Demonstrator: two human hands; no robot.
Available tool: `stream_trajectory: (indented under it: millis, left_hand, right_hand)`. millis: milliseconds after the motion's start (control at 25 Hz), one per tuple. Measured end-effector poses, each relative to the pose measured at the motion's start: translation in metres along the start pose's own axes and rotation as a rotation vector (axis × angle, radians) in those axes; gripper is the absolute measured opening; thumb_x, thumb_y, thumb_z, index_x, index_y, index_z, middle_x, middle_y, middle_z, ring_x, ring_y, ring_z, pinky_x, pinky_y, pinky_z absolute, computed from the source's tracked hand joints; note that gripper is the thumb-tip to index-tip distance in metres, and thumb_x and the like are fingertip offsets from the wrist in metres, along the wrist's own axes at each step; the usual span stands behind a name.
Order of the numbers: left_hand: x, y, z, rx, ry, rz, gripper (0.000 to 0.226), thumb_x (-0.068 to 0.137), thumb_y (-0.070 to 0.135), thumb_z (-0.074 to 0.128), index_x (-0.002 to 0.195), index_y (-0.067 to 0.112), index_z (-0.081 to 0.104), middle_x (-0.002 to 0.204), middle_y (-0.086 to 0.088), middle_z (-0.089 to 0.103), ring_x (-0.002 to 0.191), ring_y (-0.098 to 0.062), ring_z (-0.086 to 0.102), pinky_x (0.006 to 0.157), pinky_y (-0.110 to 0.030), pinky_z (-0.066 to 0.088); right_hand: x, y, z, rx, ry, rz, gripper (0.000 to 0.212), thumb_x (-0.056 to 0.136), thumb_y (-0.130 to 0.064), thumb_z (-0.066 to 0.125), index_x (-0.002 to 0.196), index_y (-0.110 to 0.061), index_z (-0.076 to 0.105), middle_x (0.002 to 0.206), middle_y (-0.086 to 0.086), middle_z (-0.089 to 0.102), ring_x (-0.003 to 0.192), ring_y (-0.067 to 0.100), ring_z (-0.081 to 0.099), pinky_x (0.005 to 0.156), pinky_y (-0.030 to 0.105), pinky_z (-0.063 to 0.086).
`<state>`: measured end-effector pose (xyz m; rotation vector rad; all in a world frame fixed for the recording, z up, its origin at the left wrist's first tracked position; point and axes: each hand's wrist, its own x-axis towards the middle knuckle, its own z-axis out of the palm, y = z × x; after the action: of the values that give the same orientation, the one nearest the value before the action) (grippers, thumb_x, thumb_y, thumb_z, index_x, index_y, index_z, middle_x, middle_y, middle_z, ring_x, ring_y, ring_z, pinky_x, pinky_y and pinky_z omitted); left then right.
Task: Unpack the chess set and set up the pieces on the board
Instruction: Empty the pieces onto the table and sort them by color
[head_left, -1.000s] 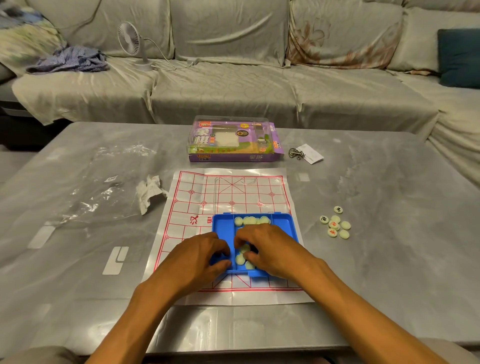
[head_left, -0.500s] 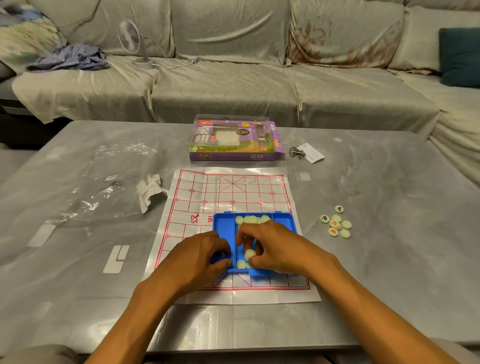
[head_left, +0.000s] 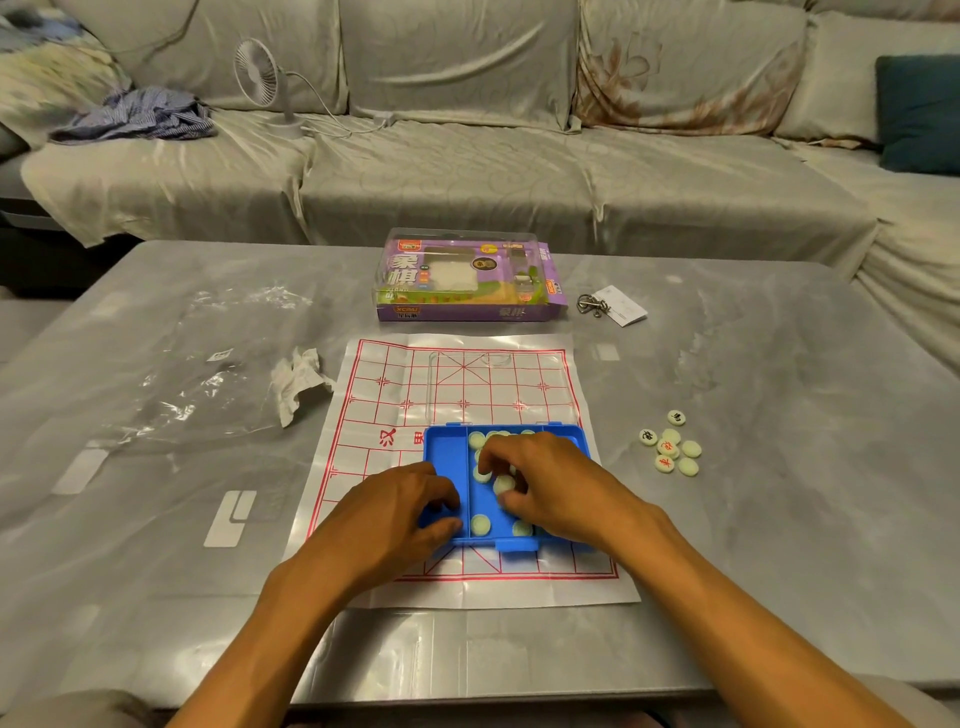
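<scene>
Blue tray on the paper board, both hands at it.

Left hand grips the tray's near-left edge, fingers curled over the rim. Right hand reaches into the middle compartment, fingertips curled and pinching a pale piece; more pieces lie loose around it. A small pile sits on the grey table, well right of the board. The purple box lies just beyond the board's far edge.

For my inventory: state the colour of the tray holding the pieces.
Bright blue tray; the head view shows it.
</scene>
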<state>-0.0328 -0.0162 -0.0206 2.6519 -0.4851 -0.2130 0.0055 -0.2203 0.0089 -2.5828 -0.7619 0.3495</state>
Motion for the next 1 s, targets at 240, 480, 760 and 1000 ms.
stream_trajectory:
  millis: [240,480,760,1000]
  left_hand:
    - [0.000,-0.001,0.001,0.002,0.004,-0.004,0.030,0.091,0.048,0.053,0.115,0.033,0.060,0.108,0.015,0.057,0.088,-0.005,0.054,0.070,-0.009,0.041]
    - [0.001,-0.001,0.002,0.001,0.002,-0.003,0.030,0.091,0.049,0.052,0.116,0.033,0.060,0.108,0.015,0.056,0.090,-0.005,0.054,0.070,-0.009,0.041]
    - [0.000,-0.001,0.001,-0.001,0.012,0.002,0.031,0.091,0.049,0.052,0.116,0.034,0.060,0.109,0.015,0.057,0.092,-0.005,0.055,0.077,-0.015,0.049]
    - [0.000,-0.001,0.001,-0.002,0.006,0.001,0.031,0.091,0.050,0.052,0.115,0.034,0.060,0.109,0.014,0.058,0.091,-0.005,0.056,0.079,-0.017,0.050]
  right_hand:
    - [0.003,-0.006,0.006,-0.170,-0.018,-0.028,0.025,0.094,-0.015,0.058,0.119,-0.022,0.057,0.116,0.001,0.061,0.100,0.018,0.056,0.076,0.024,0.045]
    - [0.007,0.003,0.008,-0.251,0.004,-0.014,0.031,0.088,-0.006,0.064,0.113,-0.024,0.057,0.109,0.000,0.063,0.093,0.017,0.056,0.072,0.027,0.048]
    - [0.006,0.006,0.008,-0.282,0.003,-0.014,0.025,0.089,-0.010,0.064,0.108,-0.023,0.055,0.102,0.001,0.061,0.093,0.017,0.059,0.064,0.022,0.040]
    - [0.002,0.000,0.007,-0.169,0.040,-0.031,0.017,0.094,-0.017,0.059,0.110,-0.023,0.061,0.106,-0.001,0.064,0.096,0.016,0.056,0.075,0.025,0.048]
